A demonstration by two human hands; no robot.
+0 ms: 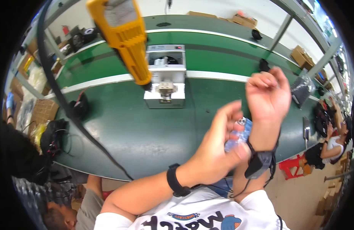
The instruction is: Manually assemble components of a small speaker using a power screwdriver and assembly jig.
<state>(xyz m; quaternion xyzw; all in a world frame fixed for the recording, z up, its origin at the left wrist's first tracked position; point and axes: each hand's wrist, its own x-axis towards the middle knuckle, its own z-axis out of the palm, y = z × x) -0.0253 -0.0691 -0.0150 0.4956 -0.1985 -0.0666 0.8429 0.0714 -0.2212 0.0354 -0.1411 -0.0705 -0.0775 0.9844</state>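
My left hand [219,143] is curled round a small blue patterned thing [238,137] that carries a round black-and-white spot; motion blurs it, so I cannot tell its kind. It lies right beside my right wrist. My right hand [269,94] is raised above it, palm facing me and fingers bent inward. Whether anything small sits between those fingers I cannot make out. A black band [176,180] circles my left wrist. Strapped on my right wrist is a black box-shaped device [260,165] with a cable.
A yellow tool like an electric screwdriver [125,42] looms at upper left, its tip near a white machine [165,94] on the green table [146,134]. A black cable [69,107] crosses the left side. Other people [62,214] are at lower left and far right, by a red stool [291,167].
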